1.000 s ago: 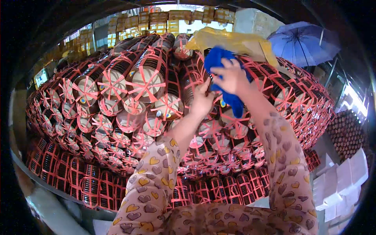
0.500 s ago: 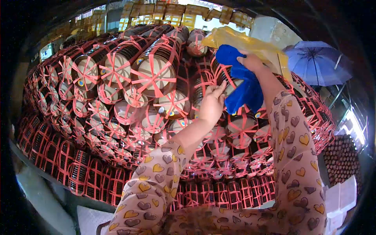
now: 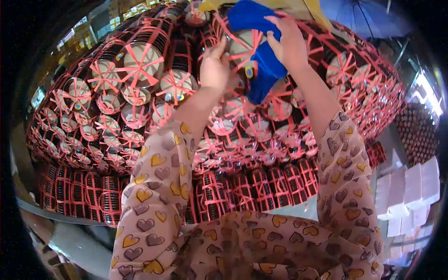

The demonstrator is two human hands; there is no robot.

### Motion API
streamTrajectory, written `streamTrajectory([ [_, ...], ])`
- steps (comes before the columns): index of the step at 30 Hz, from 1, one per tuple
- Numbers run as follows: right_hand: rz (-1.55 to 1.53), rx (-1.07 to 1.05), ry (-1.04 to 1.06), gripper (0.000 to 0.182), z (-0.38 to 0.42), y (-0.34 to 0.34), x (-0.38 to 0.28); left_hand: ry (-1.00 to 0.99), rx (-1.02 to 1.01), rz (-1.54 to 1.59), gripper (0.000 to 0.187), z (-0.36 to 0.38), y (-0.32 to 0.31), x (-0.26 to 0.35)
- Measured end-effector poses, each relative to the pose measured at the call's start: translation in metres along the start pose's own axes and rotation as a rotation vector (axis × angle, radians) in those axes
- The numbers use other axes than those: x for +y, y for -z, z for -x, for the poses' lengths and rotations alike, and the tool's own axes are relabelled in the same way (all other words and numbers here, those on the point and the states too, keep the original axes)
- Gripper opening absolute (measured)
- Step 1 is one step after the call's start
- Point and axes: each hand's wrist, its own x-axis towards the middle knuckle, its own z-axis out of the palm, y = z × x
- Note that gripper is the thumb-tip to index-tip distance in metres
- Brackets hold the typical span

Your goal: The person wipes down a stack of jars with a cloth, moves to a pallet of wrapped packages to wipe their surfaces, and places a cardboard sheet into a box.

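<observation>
A tall pile of bowl stacks [image 3: 140, 70] bound in red straps fills the view. My right hand [image 3: 288, 43] grips a blue cloth [image 3: 261, 65] and presses it against the end of one strapped stack [image 3: 242, 49] near the top of the pile. My left hand [image 3: 213, 67] rests just left of that same stack, fingers on its red straps. Both sleeves carry a heart pattern.
A yellow plastic sheet [image 3: 305, 5] lies on top of the pile, and a blue umbrella [image 3: 364, 16] stands behind it. White boxes [image 3: 410, 191] sit at the right. More strapped stacks [image 3: 261, 191] stand upright along the pile's base.
The view has tilted down, so the pile and both hands sit higher in frame. My right hand has drawn the blue cloth down over the stack's end. My left hand stays beside it.
</observation>
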Motion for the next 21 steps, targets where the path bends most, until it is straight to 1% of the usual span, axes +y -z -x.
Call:
streamTrajectory([
  [2,0.022,0.013,-0.019,0.034,0.016,0.01,-0.007,0.013,-0.003,-0.01,0.04,0.0,-0.003,-0.002],
  [4,0.048,0.136,0.029,0.035,0.032,0.012,-0.018,-0.016,0.023,-0.033,0.04,-0.001,-0.007,-0.005],
  [5,-0.011,0.026,-0.083,0.035,0.049,0.009,-0.022,0.046,-0.021,-0.018,0.041,-0.001,-0.004,0.0],
  [6,-0.085,0.035,-0.119,0.031,0.072,0.003,-0.033,0.019,0.005,-0.002,0.041,-0.001,-0.008,-0.006],
  [7,-0.088,-0.115,-0.179,0.029,0.1,-0.002,-0.039,0.046,-0.028,-0.01,0.042,0.0,-0.006,-0.005],
  [8,0.117,-0.281,-0.155,0.031,0.116,0.009,-0.058,0.066,-0.058,-0.017,0.042,-0.001,-0.003,-0.001],
  [9,-0.022,-0.274,-0.132,0.036,0.145,-0.003,-0.061,0.063,-0.079,-0.05,0.043,-0.003,-0.004,-0.002],
  [10,-0.185,-0.378,-0.297,0.038,0.167,-0.005,-0.074,0.059,-0.08,-0.055,0.043,-0.004,-0.007,-0.009],
  [11,-0.353,-0.448,-0.335,0.04,0.197,-0.014,-0.074,0.029,-0.094,-0.054,0.043,-0.004,-0.007,-0.012],
  [12,-0.463,-0.535,-0.63,0.037,0.216,-0.007,-0.085,0.001,-0.101,-0.053,0.044,-0.005,-0.005,-0.013],
  [13,-0.589,-0.385,-0.683,0.035,0.248,-0.017,-0.083,-0.022,-0.13,-0.079,0.045,-0.007,-0.001,-0.013],
  [14,-0.699,-0.323,-0.909,0.034,0.276,-0.016,-0.086,-0.044,-0.155,-0.107,0.047,-0.007,0.002,-0.011],
  [15,-0.88,-0.335,-1.207,0.036,0.297,-0.011,-0.084,0.081,-0.245,-0.122,0.052,-0.007,0.008,0.0],
  [16,-0.921,-0.341,-1.527,0.036,0.29,0.018,-0.085,0.074,-0.26,-0.127,0.052,-0.008,0.01,0.004],
  [17,-1.107,-0.083,-1.703,0.037,0.31,0.021,-0.081,0.038,-0.271,-0.083,0.053,-0.008,0.012,0.006],
  [18,-1.079,-0.034,-1.758,0.038,0.318,0.032,-0.071,0.004,-0.28,-0.036,0.055,-0.009,0.012,0.005],
  [19,-1.019,0.024,-1.75,0.038,0.326,0.043,-0.062,0.047,-0.365,-0.112,0.058,-0.013,0.016,0.003],
  [20,-1.062,0.084,-1.791,0.038,0.329,0.051,-0.049,0.045,-0.385,0.003,0.061,-0.017,0.014,-0.009],
  [21,-1.246,0.244,-1.834,0.039,0.3,0.076,-0.048,-0.034,-0.286,-0.103,0.061,-0.017,0.016,-0.006],
])
